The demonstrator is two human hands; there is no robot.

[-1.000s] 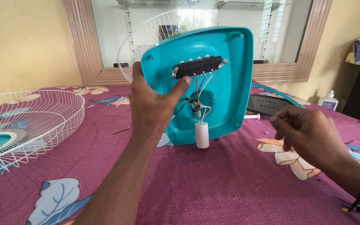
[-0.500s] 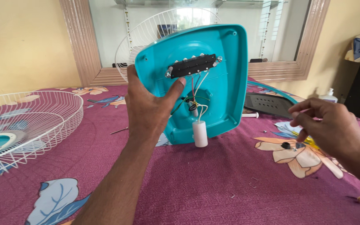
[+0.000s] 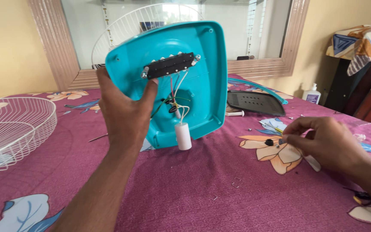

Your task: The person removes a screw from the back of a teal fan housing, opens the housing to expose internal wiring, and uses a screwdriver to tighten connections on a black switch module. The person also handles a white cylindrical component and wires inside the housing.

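left hand (image 3: pixel 123 107) grips the turquoise fan base (image 3: pixel 181 81) from behind its left edge, fingers wrapped round the rim and the thumb pressed flat on the inner face, just under the black switch block (image 3: pixel 169 65) — so the hand is clamped on the shell and holds it tilted up on its lower edge above the bedspread (image 3: pixel 194 189). the hollow underside faces the camera: the switch block runs slantwise across the upper part with a screw at each end, and thin wires (image 3: pixel 176 96) in several colours drop from it to a small knot in the middle. a white cylindrical capacitor (image 3: pixel 183 136) hangs from those wires at the bottom edge of the shell, just above the cloth. right hand (image 3: pixel 327 144) is low on the right, well apart from the shell, its fingertips pinched together over a flower printed on the magenta cloth — something small and dark sits at the fingertips, too small to tell whether it is gripped. a dark perforated cover plate (image 3: pixel 256 103) lies flat behind that hand. a white wire fan guard (image 3: pixel 9 129) rests at the far left, and a mirror (image 3: pixel 177 30) in a pale ribbed frame leans against the yellow wall behind.
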